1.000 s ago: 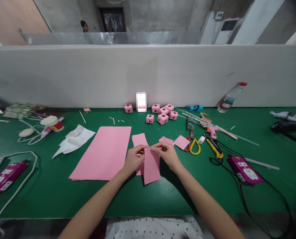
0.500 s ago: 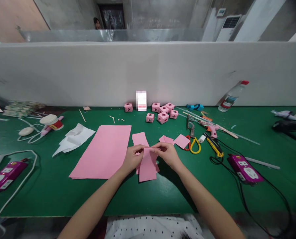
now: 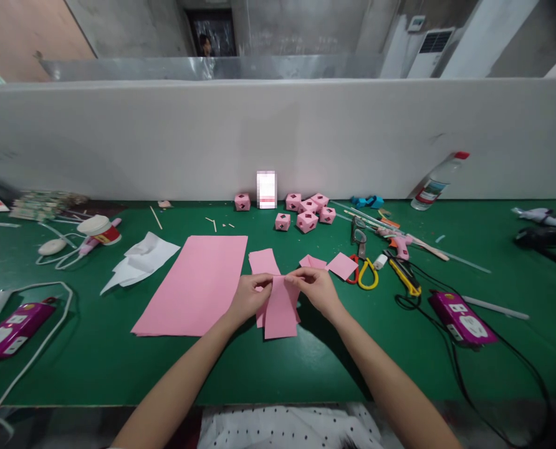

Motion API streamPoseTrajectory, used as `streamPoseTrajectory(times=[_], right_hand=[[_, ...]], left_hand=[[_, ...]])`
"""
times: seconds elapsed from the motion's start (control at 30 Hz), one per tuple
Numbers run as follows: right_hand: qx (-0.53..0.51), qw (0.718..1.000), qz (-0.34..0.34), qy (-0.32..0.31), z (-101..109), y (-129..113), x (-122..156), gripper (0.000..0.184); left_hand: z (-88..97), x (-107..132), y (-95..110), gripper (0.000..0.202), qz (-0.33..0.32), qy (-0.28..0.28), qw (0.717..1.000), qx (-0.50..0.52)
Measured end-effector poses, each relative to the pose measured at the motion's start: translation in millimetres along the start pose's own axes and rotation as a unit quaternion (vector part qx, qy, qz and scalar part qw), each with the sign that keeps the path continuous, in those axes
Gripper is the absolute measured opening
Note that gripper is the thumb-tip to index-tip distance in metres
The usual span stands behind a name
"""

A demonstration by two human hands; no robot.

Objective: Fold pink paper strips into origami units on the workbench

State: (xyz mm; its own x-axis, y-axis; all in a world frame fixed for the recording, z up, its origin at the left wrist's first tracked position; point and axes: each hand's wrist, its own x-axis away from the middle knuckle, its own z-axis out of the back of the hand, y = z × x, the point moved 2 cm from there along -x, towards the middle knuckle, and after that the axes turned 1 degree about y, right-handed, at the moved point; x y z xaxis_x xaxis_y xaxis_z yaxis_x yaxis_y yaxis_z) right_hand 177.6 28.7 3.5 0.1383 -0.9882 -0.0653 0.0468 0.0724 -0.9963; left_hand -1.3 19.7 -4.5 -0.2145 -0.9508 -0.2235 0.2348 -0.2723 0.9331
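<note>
A pink paper strip [image 3: 281,310] hangs between my hands, its top edge pinched at both corners. My left hand [image 3: 251,295] grips the left corner, thumb and fingers closed. At the right corner my right hand [image 3: 316,289] pinches the same strip. Underneath and behind it lie other pink strips [image 3: 262,260], partly covered. Left of them rests a stack of large pink paper sheets [image 3: 198,284]. Two small folded pink pieces [image 3: 342,266] lie beyond my right hand. Several pink paper cubes with diamond-shaped holes [image 3: 306,221] stand near the partition.
On the right lie scissors [image 3: 366,273], a yellow cutter [image 3: 405,277], a pink glue gun [image 3: 402,244], a bottle [image 3: 434,184] and a purple power box [image 3: 462,317]. Crumpled white paper [image 3: 142,260], a paper cup [image 3: 99,229] and another purple box [image 3: 16,328] are left. A person stands behind the partition.
The held strip has shifted slightly right, its lower end swinging right and a little up. Both hands keep their pinch. The person in the background has moved right.
</note>
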Motion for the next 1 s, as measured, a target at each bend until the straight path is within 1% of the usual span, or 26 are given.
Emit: streamPoseTrajectory(times=[0.13,0.23,0.27,0.33,0.43,0.5,0.67,1.0], right_hand=[[0.020,0.999,0.028,-0.018,0.8,0.9,-0.5,0.021],[0.035,0.997,0.056,-0.039,-0.3,-0.4,-0.5,0.019],[0.041,0.997,0.056,-0.044,-1.2,-0.4,-0.3,0.019],[0.053,0.996,0.050,-0.049,-3.4,0.1,0.1,0.022],[0.062,0.996,0.055,-0.041,-5.9,-0.3,1.2,0.024],[0.064,0.995,0.068,-0.027,-5.9,-1.7,2.0,0.022],[0.083,0.993,0.085,-0.011,-4.1,-4.2,2.9,0.018],[0.140,0.980,0.143,0.001,-3.5,-2.4,4.2,0.013]], left_hand=[[-1.3,-0.6,0.3,0.021,0.001,-0.003,1.000,0.001],[-1.5,-1.2,-0.8,0.018,0.022,0.023,0.999,0.037],[-1.5,-1.1,-1.1,0.019,0.028,0.028,0.998,0.047],[-2.2,-0.4,-1.5,0.021,0.034,0.021,0.998,0.054],[-4.4,1.5,-2.1,0.023,0.038,-0.004,0.998,0.043],[-5.9,2.5,-3.0,0.023,0.040,-0.010,0.999,0.034],[-7.0,2.8,-4.1,0.020,0.036,-0.010,0.999,0.017],[-7.5,3.2,-6.6,0.021,0.040,-0.015,0.999,0.008]])
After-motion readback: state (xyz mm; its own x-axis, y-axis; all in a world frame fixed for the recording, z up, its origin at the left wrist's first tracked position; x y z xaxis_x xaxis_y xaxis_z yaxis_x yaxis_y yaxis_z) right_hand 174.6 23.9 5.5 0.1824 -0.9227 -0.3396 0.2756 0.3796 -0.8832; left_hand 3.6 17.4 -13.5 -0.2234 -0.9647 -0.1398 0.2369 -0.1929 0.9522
